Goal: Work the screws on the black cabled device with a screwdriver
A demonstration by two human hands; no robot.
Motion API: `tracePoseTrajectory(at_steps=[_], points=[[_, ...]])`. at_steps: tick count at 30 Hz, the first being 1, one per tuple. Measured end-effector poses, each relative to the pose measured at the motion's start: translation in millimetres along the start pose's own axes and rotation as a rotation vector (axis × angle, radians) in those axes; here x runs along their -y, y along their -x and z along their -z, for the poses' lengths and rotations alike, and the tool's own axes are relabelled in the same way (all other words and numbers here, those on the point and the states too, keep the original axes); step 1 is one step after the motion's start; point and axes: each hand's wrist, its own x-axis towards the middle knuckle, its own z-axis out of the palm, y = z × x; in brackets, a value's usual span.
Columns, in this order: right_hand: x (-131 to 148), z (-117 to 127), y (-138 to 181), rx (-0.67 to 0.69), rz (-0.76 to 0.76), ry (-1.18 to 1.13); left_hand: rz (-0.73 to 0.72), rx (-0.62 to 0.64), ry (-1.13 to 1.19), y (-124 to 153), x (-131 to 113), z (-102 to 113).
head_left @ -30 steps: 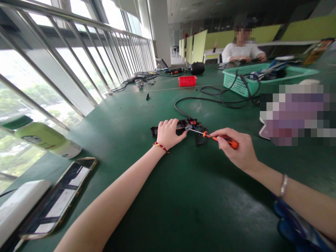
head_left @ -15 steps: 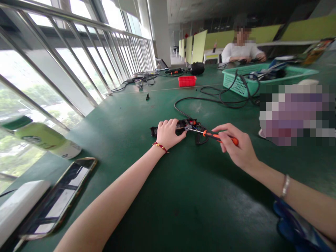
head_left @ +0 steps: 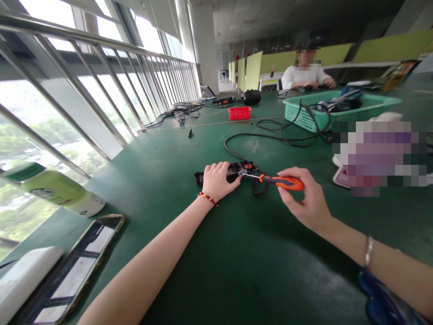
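Observation:
My left hand (head_left: 217, 180) is wrapped over a long black device (head_left: 233, 169) with exposed inner parts, pressing it to the green table (head_left: 209, 253). The device's exact kind cannot be made out; a black cord (head_left: 233, 139) runs from its far side. Around the orange and black handle of a screwdriver (head_left: 286, 182), the fingers of my right hand (head_left: 306, 198) are closed. Its thin metal shaft points left, with the tip at the device's inner parts, close to my left thumb. Small wires and a black loop (head_left: 260, 187) lie at the device's right end.
Farther back stand a red box (head_left: 240, 113) and a green basket (head_left: 304, 113) holding cables and tools. A bottle (head_left: 57, 187), a phone (head_left: 84, 266) and a white block (head_left: 32, 280) lie at left, beside the railing. Across the table sits a person (head_left: 304, 74) in white.
The view has tilted slightly, so everything sits lower. My right fingers have shifted on the screwdriver handle, showing more of it. My left hand stays on the device.

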Motion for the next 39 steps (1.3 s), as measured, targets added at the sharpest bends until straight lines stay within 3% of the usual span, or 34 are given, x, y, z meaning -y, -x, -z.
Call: tracePoseTrajectory(at_steps=[5,12,17,23,28,34,39], points=[[2.0,3.5,0.4,0.055,-0.077,-0.009,0.01,0.009,0.006,-0.1,-1.5,1.1],[2.6,3.2,2.1,-0.043,0.031,0.045,-0.008,0.007,-0.007,0.4,-2.5,1.6],[3.8,4.0,1.6,0.03,0.0,0.077,-0.031,0.007,-0.018,0.5,-1.6,2.2],[2.2,3.2,1.1,-0.09,0.062,0.068,-0.042,0.024,-0.028,1.0,-1.5,3.4],[5.1,3.6,0.6,0.015,0.03,0.091,-0.04,0.044,-0.038,1.0,-1.3,3.4],[5.3,3.3,0.8,-0.058,0.08,0.071,-0.034,0.084,-0.073,0.8,-1.8,6.6],[6.1,2.1,2.2,0.038,0.051,0.047,-0.067,0.176,-0.083,-1.4,0.1,14.9]])
